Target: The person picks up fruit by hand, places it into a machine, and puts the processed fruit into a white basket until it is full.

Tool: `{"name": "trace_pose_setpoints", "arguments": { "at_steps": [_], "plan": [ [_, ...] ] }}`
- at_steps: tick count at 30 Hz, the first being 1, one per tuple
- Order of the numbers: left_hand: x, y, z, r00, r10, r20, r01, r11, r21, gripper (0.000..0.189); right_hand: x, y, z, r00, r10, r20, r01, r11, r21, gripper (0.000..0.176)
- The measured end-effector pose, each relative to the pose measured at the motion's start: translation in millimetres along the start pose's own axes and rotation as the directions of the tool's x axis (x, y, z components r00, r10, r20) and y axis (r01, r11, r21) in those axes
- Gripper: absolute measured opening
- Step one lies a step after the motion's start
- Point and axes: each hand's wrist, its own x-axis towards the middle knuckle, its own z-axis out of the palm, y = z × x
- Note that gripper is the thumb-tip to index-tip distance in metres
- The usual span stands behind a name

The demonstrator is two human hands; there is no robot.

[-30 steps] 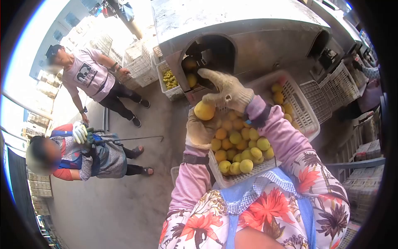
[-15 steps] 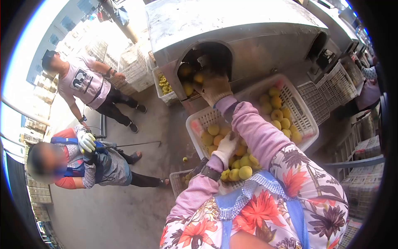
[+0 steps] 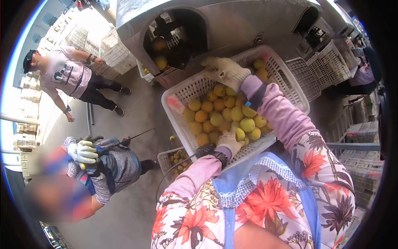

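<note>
A white plastic crate [image 3: 172, 108] in front of me holds several yellow-green and orange round fruits [image 3: 216, 120]. My left hand [image 3: 229, 143], in a pale glove, is low among the fruits near the crate's front edge, its fingers bent against a yellow-green fruit [image 3: 240, 133]. Above the crate's far part is my right hand [image 3: 227, 73], also gloved and slightly blurred, its fingers stretched to the left with no fruit visible in them. Beyond it, the metal machine [image 3: 244, 27] has a dark round opening [image 3: 178, 35] with a few fruits inside.
A smaller crate of fruits [image 3: 176, 164] stands on the floor at left. One person [image 3: 68, 76] stands at upper left; a gloved co-worker [image 3: 120, 166] is at lower left. Empty crates [image 3: 304, 79] and another person [image 3: 367, 72] are at right. A fruit [image 3: 172, 137] lies on the floor.
My right hand has come out of the machine opening and back over the crate. My left hand has stayed among the fruits. The view has shifted, and the gloved co-worker appears turned and lower.
</note>
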Motion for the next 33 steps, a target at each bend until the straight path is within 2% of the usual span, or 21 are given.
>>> {"name": "trace_pose_setpoints", "arguments": {
  "at_steps": [1, 2, 4, 6, 7, 10, 11, 14, 15, 17, 18, 19, 20, 21, 22, 23, 26, 27, 30, 31, 33],
  "plan": [
    [0, 5, 1, 0.999, -0.005, -0.036, 0.004, 1.000, -0.023, 0.089, -21, 18, -4, 0.981, 0.032, 0.194, 0.036, 0.940, -0.339, 0.029],
    [3, 8, -6, 1.000, -0.028, 0.004, 0.028, 0.999, -0.041, 0.085, -39, 43, 7, 0.964, 0.119, 0.236, -0.003, 0.897, -0.441, 0.023],
    [17, 15, -24, 0.995, -0.077, 0.067, 0.082, 0.994, -0.070, 0.078, -52, 66, 26, 0.912, 0.251, 0.323, -0.027, 0.825, -0.564, 0.023],
    [25, 12, -18, 0.999, -0.049, 0.024, 0.049, 0.998, -0.033, 0.066, -55, 74, 43, 0.841, 0.350, 0.413, -0.006, 0.769, -0.639, 0.028],
    [20, 11, -15, 1.000, -0.022, -0.018, 0.021, 1.000, -0.003, 0.062, -50, 43, 41, 0.839, 0.375, 0.394, 0.001, 0.724, -0.690, 0.027],
    [20, 10, -11, 0.999, 0.011, 0.034, -0.015, 0.992, 0.122, 0.055, -48, 56, 81, 0.815, 0.156, 0.558, 0.260, 0.762, -0.593, 0.027],
    [21, 4, -15, 0.997, 0.020, 0.068, -0.031, 0.985, 0.169, 0.054, -46, 53, 94, 0.758, 0.055, 0.650, 0.389, 0.761, -0.518, 0.031],
    [2, 5, -42, 0.994, 0.018, 0.110, -0.026, 0.997, 0.075, 0.059, -35, 49, 117, 0.632, 0.199, 0.749, 0.429, 0.715, -0.552, 0.035],
    [-13, 9, -55, 0.997, 0.046, 0.068, -0.054, 0.992, 0.117, 0.066, -34, 48, 111, 0.632, 0.222, 0.743, 0.295, 0.817, -0.495, 0.045],
    [-35, -5, -74, 0.979, -0.030, -0.199, -0.020, 0.969, -0.245, 0.064, -17, 21, 72, 0.631, 0.275, 0.726, 0.011, 0.932, -0.362, 0.065],
    [-47, -14, -83, 0.942, -0.092, -0.322, -0.054, 0.906, -0.419, 0.063, -19, 12, 59, 0.718, 0.189, 0.670, -0.100, 0.981, -0.169, 0.067],
    [-56, -18, -92, 0.904, -0.181, -0.389, -0.199, 0.626, -0.754, 0.059, -30, 6, 44, 0.799, 0.120, 0.589, -0.181, 0.982, 0.046, 0.069],
    [-66, -21, -104, 0.870, -0.279, -0.407, -0.355, 0.220, -0.909, 0.055, -36, 0, 35, 0.872, 0.072, 0.484, -0.226, 0.937, 0.268, 0.071],
    [-81, -23, -122, 0.882, -0.350, -0.315, -0.323, 0.038, -0.946, 0.046, -38, -7, 32, 0.909, 0.000, 0.417, -0.166, 0.917, 0.362, 0.071],
    [-82, -32, -129, 0.909, -0.289, -0.301, -0.344, -0.111, -0.932, 0.047, -42, -12, 27, 0.937, -0.065, 0.343, -0.103, 0.888, 0.448, 0.070],
    [-80, -36, -129, 0.909, -0.249, -0.334, -0.377, -0.153, -0.913, 0.048, -45, -18, 25, 0.955, -0.126, 0.268, -0.035, 0.850, 0.525, 0.070],
    [-74, -32, -132, 0.900, -0.157, -0.407, -0.433, -0.217, -0.875, 0.045, -50, -37, 30, 0.946, -0.294, 0.135, 0.232, 0.907, 0.353, 0.073],
    [-74, -30, -131, 0.900, -0.133, -0.415, -0.435, -0.228, -0.871, 0.045, -56, -48, 30, 0.951, -0.280, 0.133, 0.214, 0.902, 0.374, 0.075],
    [-74, -36, -141, 0.906, -0.031, -0.422, -0.415, -0.260, -0.872, 0.045, -65, -60, 26, 0.982, -0.041, 0.183, -0.082, 0.785, 0.614, 0.078],
    [-71, -43, -143, 0.925, 0.021, -0.380, -0.361, -0.263, -0.895, 0.043, -66, -62, 28, 0.991, -0.046, 0.123, -0.035, 0.809, 0.587, 0.080],
    [-67, -48, -145, 0.924, 0.095, -0.369, -0.324, -0.315, -0.892, 0.043, -66, -70, 32, 0.990, 0.067, 0.126, -0.134, 0.740, 0.659, 0.078]
  ]
}}
